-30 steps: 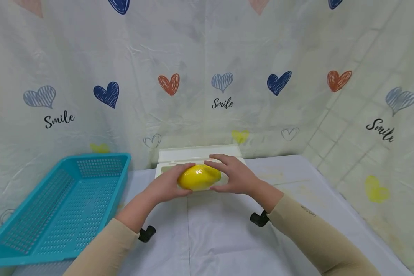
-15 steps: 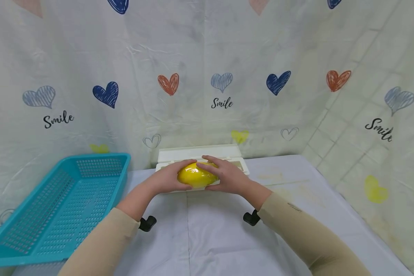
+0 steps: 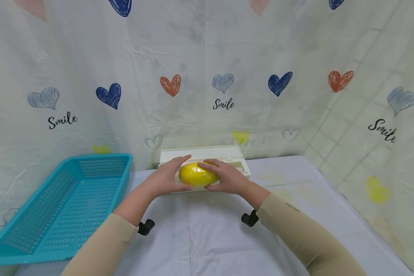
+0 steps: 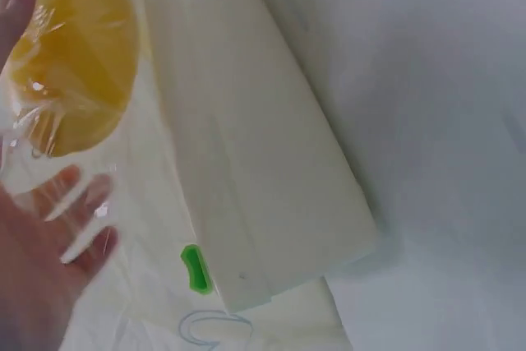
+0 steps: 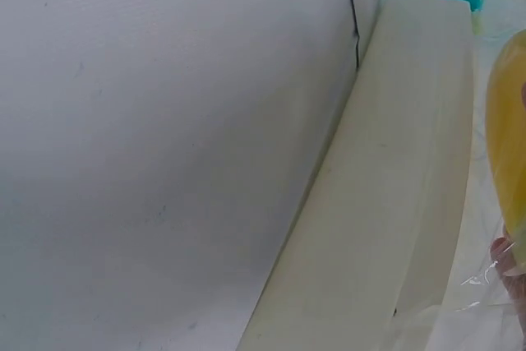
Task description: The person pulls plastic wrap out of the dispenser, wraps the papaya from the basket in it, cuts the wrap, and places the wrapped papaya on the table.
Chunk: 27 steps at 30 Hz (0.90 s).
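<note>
The mango [image 3: 197,174], yellow and sheathed in clear film [image 4: 57,203], sat on top of the cream dispenser [image 3: 207,156] at the back of the table [image 3: 210,237], held between both hands. The left hand [image 3: 165,179] cupped its left end, thumb low at the front and fingers reaching over toward the box's raised lid; in the left wrist view those fingers [image 4: 78,228] lay fairly straight under a loose sheet of film. The right hand [image 3: 225,178] curled round the right end, fingers over the top and thumb beneath. To do the wrapping well, the person probably needed to keep the film taut and smooth it flat against the skin before tearing, pressing with the palms rather than the fingertips so that it would cling without creasing. The blue basket [image 3: 62,207] stood well apart to the left.
</note>
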### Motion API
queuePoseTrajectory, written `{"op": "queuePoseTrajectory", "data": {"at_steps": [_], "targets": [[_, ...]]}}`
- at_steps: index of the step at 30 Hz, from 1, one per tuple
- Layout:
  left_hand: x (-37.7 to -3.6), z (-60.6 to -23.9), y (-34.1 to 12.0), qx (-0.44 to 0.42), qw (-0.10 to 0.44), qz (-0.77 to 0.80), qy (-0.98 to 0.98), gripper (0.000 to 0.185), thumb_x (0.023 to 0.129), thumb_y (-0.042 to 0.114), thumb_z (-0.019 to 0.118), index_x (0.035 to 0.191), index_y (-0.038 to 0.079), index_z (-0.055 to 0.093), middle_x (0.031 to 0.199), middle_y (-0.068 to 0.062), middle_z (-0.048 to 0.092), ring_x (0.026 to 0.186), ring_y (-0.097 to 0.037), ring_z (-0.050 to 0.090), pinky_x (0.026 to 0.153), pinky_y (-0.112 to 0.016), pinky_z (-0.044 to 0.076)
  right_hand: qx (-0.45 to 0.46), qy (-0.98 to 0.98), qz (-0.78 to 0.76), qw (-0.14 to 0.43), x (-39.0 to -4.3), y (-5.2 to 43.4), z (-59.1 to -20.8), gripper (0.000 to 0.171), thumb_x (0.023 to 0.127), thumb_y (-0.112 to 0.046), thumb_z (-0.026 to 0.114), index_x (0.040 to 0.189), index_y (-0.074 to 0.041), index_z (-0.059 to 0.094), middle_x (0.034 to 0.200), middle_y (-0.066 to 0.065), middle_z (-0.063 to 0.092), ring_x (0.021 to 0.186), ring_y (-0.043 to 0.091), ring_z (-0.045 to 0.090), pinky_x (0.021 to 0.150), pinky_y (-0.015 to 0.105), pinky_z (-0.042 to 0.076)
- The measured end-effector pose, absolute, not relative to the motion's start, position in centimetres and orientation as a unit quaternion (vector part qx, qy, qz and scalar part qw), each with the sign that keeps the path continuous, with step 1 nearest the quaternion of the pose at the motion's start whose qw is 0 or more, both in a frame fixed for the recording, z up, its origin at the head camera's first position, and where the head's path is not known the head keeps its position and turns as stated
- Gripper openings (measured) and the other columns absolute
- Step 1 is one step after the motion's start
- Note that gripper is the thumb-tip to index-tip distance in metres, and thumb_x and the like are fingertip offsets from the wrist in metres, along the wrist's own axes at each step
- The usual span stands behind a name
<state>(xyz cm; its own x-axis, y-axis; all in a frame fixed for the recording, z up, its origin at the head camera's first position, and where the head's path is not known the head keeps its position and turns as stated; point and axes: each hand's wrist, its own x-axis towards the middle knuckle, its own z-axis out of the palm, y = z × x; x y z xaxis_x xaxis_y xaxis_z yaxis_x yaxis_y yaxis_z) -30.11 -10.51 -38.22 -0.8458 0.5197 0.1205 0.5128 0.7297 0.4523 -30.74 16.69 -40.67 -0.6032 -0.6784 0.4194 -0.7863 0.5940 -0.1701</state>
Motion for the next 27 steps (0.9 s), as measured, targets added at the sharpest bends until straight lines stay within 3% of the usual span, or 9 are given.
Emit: {"op": "queuePoseTrajectory", "data": {"at_steps": [3,6,9,15,21,27], "targets": [[-29.9,-38.4,-10.0,0.311,-0.057,0.174,0.933,0.098,0.072,0.054,0.084,0.153,0.035,0.032,0.154,-0.001,0.039,0.126,-0.031,0.052,0.104,-0.053,0.043,0.404,-0.883,0.189,0.147,-30.7,16.8,-40.6,0.08,0.079,-0.034,0.084,0.149,-0.029,0.045,0.141,0.004,0.051,0.12,0.026,0.057,0.098,0.039,0.05],[-29.9,-38.8,-9.6,0.335,-0.085,0.149,0.927,0.088,0.077,0.041,0.085,0.15,0.027,0.039,0.148,-0.003,0.044,0.111,-0.03,0.061,0.095,-0.047,0.052,0.398,-0.884,0.201,0.14,-30.8,16.9,-40.6,0.081,0.079,-0.035,0.084,0.149,-0.03,0.044,0.142,0.002,0.05,0.119,0.024,0.057,0.097,0.038,0.051],[-30.1,-39.2,-9.6,0.334,-0.08,0.157,0.926,0.08,0.081,0.031,0.083,0.149,0.026,0.04,0.144,-0.001,0.048,0.107,-0.025,0.063,0.091,-0.041,0.054,0.39,-0.887,0.21,0.128,-30.9,17.1,-40.5,0.081,0.08,-0.036,0.083,0.15,-0.032,0.042,0.144,0.0,0.048,0.117,0.023,0.058,0.097,0.036,0.051],[-30.6,-39.6,-9.7,0.296,-0.03,0.2,0.933,0.081,0.084,0.033,0.08,0.152,0.033,0.036,0.149,0.003,0.045,0.125,-0.022,0.054,0.101,-0.042,0.048,0.359,-0.903,0.214,0.097,-30.4,17.5,-40.2,0.085,0.08,-0.033,0.085,0.151,-0.034,0.038,0.149,0.0,0.041,0.113,0.028,0.06,0.097,0.042,0.051],[-30.9,-39.3,-9.7,0.251,-0.01,0.267,0.931,0.081,0.083,0.031,0.082,0.15,0.031,0.037,0.145,0.0,0.05,0.12,-0.026,0.057,0.099,-0.045,0.049,0.345,-0.897,0.245,0.125,-30.7,17.7,-40.1,0.074,0.081,-0.025,0.084,0.145,-0.026,0.048,0.144,0.003,0.047,0.118,0.027,0.059,0.095,0.039,0.052],[-31.8,-38.3,-10.0,0.276,-0.025,0.323,0.905,0.078,0.085,0.024,0.08,0.15,0.027,0.037,0.148,-0.005,0.039,0.12,-0.025,0.053,0.096,-0.041,0.052,0.326,-0.896,0.265,0.145,-31.5,17.6,-39.3,0.072,0.081,-0.027,0.083,0.145,-0.027,0.051,0.142,0.001,0.048,0.115,0.024,0.058,0.088,0.035,0.055]]}}
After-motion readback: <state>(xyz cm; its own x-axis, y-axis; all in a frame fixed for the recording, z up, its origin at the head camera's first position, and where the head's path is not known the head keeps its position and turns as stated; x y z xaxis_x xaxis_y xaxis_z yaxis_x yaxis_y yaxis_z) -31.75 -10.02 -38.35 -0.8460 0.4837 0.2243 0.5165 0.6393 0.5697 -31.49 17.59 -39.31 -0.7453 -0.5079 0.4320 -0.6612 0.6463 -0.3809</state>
